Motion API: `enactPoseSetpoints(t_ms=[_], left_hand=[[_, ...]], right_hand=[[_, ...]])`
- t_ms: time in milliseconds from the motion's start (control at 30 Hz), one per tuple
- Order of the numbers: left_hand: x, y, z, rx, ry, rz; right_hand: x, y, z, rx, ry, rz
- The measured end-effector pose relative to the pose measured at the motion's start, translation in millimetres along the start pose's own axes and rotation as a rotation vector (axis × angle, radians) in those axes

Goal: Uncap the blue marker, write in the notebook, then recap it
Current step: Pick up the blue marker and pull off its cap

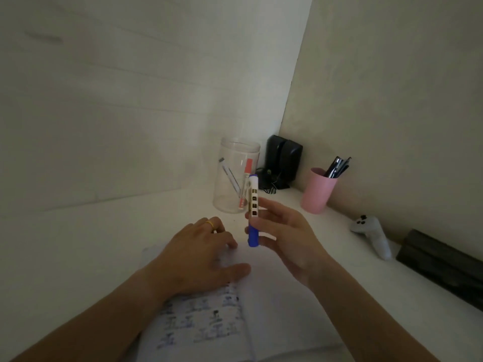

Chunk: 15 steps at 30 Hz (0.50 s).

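Nearest the camera, an open notebook (235, 317) is being pressed flat on the white desk (91, 244), its left page covered in blurred blue writing. On that page the left hand (198, 257) is being rested palm down with fingers spread, nothing being gripped; a gold ring (210, 224) is being worn on one finger.

Just at 3 o'clock from that hand, the blue marker (253, 212) is being held upright above the notebook's far edge by the right hand (285, 236). It is being pinched between thumb and fingertips around the middle of the barrel, the blue cap pointing down and appearing to be seated, though blur is making this uncertain.

Directly behind the marker, at 12 o'clock, a clear plastic jar (236, 176) is being partly hidden by the barrel; a red-capped marker (247, 178) is leaning inside it. Farther back, dark speakers (283, 160) are being kept in the corner. At 2 o'clock, a pink cup (317, 190) is holding dark pens (337, 167). At 3 o'clock, well apart, a white game controller (373, 236) and a dark box (441, 265) are lying by the wall.
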<state>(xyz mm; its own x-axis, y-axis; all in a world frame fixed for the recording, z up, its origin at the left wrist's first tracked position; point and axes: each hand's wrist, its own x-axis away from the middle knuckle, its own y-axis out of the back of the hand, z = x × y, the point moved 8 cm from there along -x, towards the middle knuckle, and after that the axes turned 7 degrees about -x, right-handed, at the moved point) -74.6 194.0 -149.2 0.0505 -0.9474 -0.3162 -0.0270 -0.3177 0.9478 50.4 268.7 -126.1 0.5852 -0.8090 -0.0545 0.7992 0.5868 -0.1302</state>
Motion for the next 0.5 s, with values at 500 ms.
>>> enactPoseSetpoints(t_ms=[500], left_hand=[[8,32,-9,0.254,-0.027,-0.243]], right_hand=[[-1,7,-21,-0.179,0.185,-0.028]])
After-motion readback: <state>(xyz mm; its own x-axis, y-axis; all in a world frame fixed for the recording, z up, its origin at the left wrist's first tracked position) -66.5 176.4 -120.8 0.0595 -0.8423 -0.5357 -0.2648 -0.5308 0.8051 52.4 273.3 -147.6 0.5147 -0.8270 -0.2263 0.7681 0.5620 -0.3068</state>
